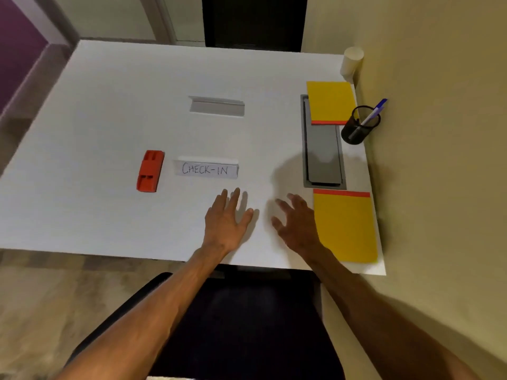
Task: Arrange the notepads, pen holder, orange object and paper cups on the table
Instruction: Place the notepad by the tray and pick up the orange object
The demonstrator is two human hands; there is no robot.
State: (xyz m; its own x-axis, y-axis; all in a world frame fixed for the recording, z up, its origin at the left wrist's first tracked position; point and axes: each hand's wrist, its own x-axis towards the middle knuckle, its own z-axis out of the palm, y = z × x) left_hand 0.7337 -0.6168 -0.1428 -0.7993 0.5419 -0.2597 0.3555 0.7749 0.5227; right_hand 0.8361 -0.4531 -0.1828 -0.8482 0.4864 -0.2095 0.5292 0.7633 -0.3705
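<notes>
Two yellow notepads with red binding lie along the white table's right side, one far (330, 101) and one near (347, 227). A black mesh pen holder (359, 127) with a blue pen stands between them by the wall. A stack of paper cups (351, 61) sits in the far right corner. The orange object (150, 171) lies left of centre. My left hand (227, 220) hovers open over the near table middle. My right hand (297, 223) is open too, fingers spread, just left of the near notepad.
A folded "CHECK-IN" sign (207, 169) stands in front of my hands, and a blank folded card (216, 106) lies farther back. A grey cable hatch (323, 154) is set in the table (109, 105). A wall runs along the right; a dark chair (247, 325) sits below.
</notes>
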